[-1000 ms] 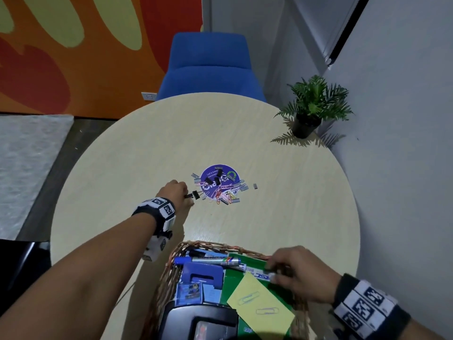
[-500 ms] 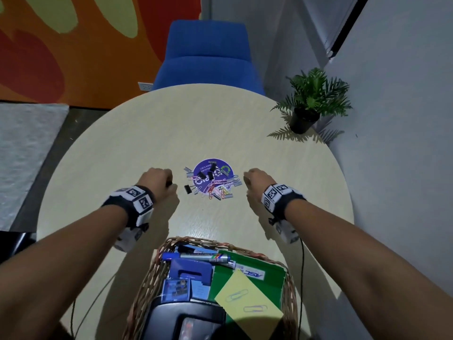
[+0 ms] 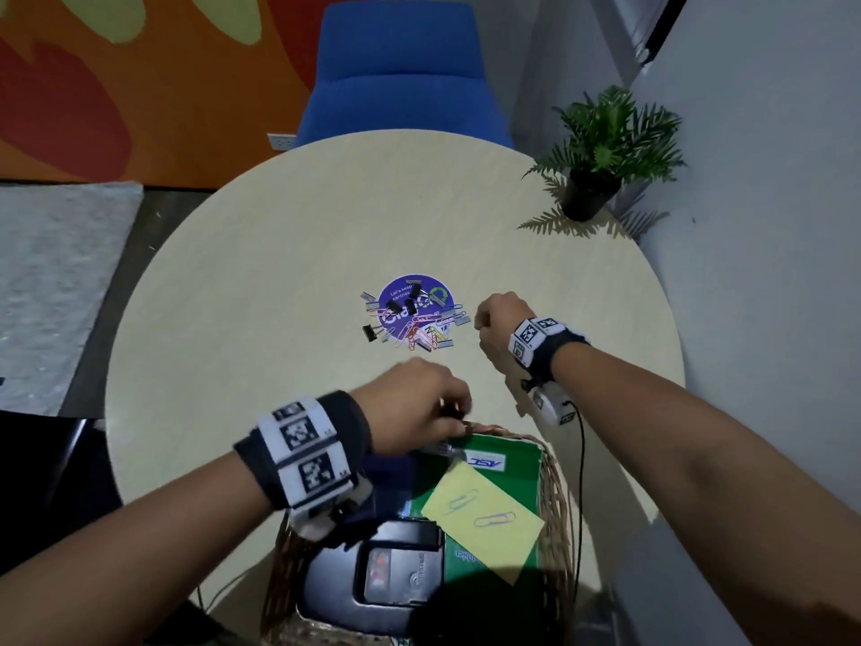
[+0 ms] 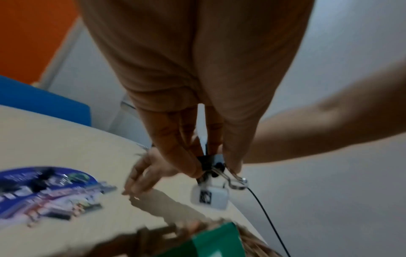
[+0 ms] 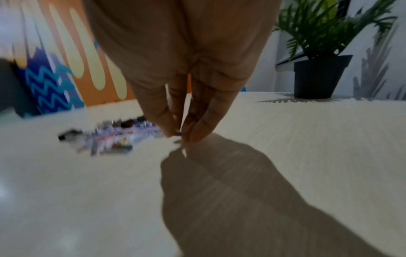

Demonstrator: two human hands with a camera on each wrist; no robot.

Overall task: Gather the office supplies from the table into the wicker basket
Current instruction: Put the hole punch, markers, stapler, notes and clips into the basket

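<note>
L hand point(image 3: 414, 407) pinches binder clip point(image 4: 207, 162) over wicker basket point(image 3: 556, 501) rim.

Both bare forearms wear black wristbands point(image 3: 307, 454) bearing white square-code tags (a white camera point(image 3: 552, 405), black cable point(image 3: 580, 459) beneath).

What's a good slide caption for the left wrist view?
Left hand pinches a black binder clip above the wicker basket.

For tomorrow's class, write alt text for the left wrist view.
The left hand pinches a black binder clip above the wicker basket. Beyond it, the right hand reaches toward blurred clips on the table.
</note>
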